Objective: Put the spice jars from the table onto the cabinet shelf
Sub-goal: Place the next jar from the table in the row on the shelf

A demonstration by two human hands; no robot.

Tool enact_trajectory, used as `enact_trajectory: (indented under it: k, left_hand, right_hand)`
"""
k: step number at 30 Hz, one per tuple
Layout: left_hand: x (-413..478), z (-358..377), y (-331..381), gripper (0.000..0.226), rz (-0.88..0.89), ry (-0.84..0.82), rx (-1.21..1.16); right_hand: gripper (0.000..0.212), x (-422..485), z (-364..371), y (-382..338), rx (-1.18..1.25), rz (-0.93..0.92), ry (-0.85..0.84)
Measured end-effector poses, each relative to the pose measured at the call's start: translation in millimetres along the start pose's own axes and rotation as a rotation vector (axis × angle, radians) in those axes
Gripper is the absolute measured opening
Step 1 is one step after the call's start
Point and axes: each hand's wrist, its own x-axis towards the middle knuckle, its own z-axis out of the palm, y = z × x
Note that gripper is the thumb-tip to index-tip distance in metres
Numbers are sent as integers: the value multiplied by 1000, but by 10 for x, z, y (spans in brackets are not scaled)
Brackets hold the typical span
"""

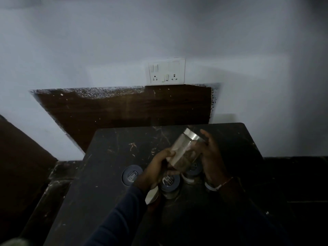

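Note:
A clear spice jar (186, 150) with a silver lid and brown contents is tilted above the dark marble table (115, 148). My left hand (156, 167) grips its lower end, and my right hand (211, 157) curls round its right side near the lid. Beneath my hands, several more jars stand on the table: one with a dark lid (131, 175) at the left, another (170, 182) in the middle, a third (192, 172) partly hidden under the held jar. A pale lid (151, 196) peeks out under my left wrist.
A white wall with a switch-and-socket plate (166, 71) rises behind the table, above a dark brown wooden panel (133, 107). A brown surface (19, 157) stands at the far left. The scene is dim. No cabinet shelf is in view.

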Motion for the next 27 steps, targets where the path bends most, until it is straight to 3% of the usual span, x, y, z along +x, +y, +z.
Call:
enact_trajectory:
  k: [2, 5, 8, 11, 13, 15, 17, 20, 22, 24, 27]
  left_hand:
    - [-73, 10, 45, 45, -31, -31, -59]
    - [-130, 115, 65, 31, 109, 169, 132]
    - [-152, 173, -45, 64, 341, 463, 472]
    - [-220, 189, -92, 83, 483, 574, 668]
    - [-277, 163, -9, 61, 478, 503, 608]
    - [-332, 118, 124, 31, 395, 382, 358]
    - [-335, 65, 206, 24, 271, 303, 205]
    - [-323, 105, 180, 32, 128, 199, 97]
    - [-328, 114, 105, 42, 206, 242, 164]
    - [-353, 97, 43, 57, 334, 304, 284]
    - [-337, 34, -13, 83, 397, 330, 436]
  right_hand:
    - [58, 40, 109, 4, 74, 67, -76]
    - [46, 115, 320, 51, 119, 109, -61]
    - [40, 82, 492, 146, 53, 137, -103]
    - [46, -4, 546, 153, 182, 208, -160]
    - [53, -11, 507, 98, 274, 242, -181]
    - [55, 34, 424, 108, 378, 258, -149]
    - [54, 29, 397, 124, 483, 266, -117]
    - [57, -5, 466, 162, 364, 239, -144]
    - [55, 30, 528, 174, 174, 206, -142]
    - [38, 92, 502, 222, -3, 133, -61]
    - [44, 65, 519, 246, 31, 122, -88]
